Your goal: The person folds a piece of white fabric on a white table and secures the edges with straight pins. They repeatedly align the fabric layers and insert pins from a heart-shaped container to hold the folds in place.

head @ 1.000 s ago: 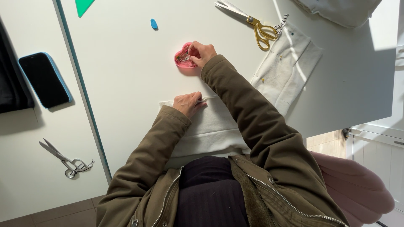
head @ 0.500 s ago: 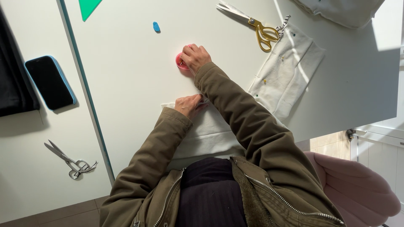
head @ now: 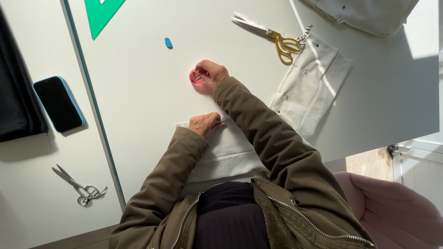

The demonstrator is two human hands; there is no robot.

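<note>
At the near edge of the table (head: pixel 152 115) a piece of white cloth (head: pixel 230 154) hangs partly over the rim, its lower part hidden under the olive jacket sleeves. The left hand (head: pixel 205 123) lies flat on the cloth's far left corner, fingers together and pressing down — no grip closed round anything, only the palm and fingertips touching fabric. Just beyond it, with a strip of bare table between, the right hand (head: pixel 212 74) is curled over a small pink round container (head: pixel 197 77); the fingertips pinch into it, but what they hold, if anything, is too small to make out. Most of the container is covered by the fingers.

To the left runs a dark seam where the table meets a second white surface (head: pixel 27 193); on that one lie small silver scissors (head: pixel 78 186) near the front and a dark phone in a blue case (head: pixel 59 103) further back, beside black fabric (head: pixel 16 101) cut off by the left edge. Open room lies between the seam and the hands. To the right, a folded white cloth with pins (head: pixel 314 85) sits near the table's right edge, well apart from the hands. Further off lie gold-handled scissors (head: pixel 272 34), a small blue piece (head: pixel 168 43), and — cut off at the far edge — a green triangle ruler (head: pixel 101 14) and another heap of white fabric (head: pixel 364 14).
</note>
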